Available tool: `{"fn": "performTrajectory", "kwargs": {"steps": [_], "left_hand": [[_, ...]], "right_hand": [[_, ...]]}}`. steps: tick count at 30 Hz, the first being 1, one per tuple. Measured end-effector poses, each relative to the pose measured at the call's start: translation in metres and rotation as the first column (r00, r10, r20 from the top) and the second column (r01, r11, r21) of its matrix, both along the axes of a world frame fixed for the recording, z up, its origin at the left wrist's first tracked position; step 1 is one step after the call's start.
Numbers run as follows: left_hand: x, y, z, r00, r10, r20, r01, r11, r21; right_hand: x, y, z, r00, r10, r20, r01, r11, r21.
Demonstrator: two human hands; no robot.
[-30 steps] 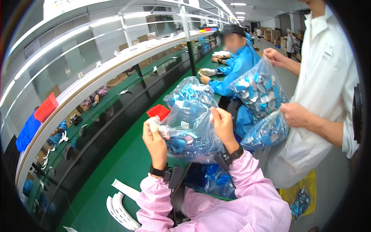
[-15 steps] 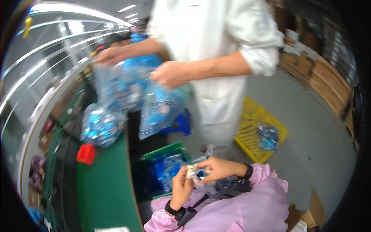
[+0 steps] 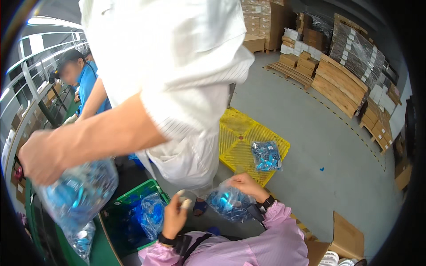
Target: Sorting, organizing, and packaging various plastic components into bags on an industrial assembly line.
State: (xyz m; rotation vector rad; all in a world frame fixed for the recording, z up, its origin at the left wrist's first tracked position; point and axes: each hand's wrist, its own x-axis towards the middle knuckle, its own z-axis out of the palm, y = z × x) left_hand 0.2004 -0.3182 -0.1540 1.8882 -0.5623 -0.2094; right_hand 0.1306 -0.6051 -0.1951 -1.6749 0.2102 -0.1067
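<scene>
My right hand [image 3: 249, 186] is closed on the top of a clear plastic bag [image 3: 230, 205] filled with shiny blue pieces, which hangs over my lap. My left hand [image 3: 175, 215] is raised to the left of that bag, fingers curled with a gap between the tips. Pale coverings sit on its fingertips, and nothing plainly shows between them. Beside the left hand stands a green crate [image 3: 120, 203] with a clear bag of deep-blue pieces [image 3: 152, 215] inside. A co-worker's hand [image 3: 42, 155] grips a larger clear bag of blue pieces [image 3: 86, 190].
The co-worker in white clothing [image 3: 164, 57] stands close in front. A yellow plastic pallet [image 3: 233, 128] holds another bag of blue pieces [image 3: 266, 156]. An open cardboard box [image 3: 346, 235] is at lower right. Wooden pallets [image 3: 339, 84] stand farther back. The green bench [image 3: 103, 246] runs along the left.
My hands have parted; the right has the bag and the left is apart from it. The view has swung right. The co-worker has come closer, an arm reaching across to the left.
</scene>
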Motion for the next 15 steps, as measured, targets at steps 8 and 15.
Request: {"fn": "performTrajectory", "kwargs": {"steps": [8,15], "left_hand": [[-0.007,0.135,-0.066,0.880,0.327,-0.344,-0.360,0.932,-0.035],[-0.017,0.195,-0.055,0.705,0.611,-0.360,-0.580,0.789,0.204]], "right_hand": [[0.053,-0.124,-0.143,0.907,-0.421,-0.009,0.421,0.907,0.016],[0.147,-0.238,-0.227,0.704,-0.705,0.093,0.624,0.675,0.394]]}}
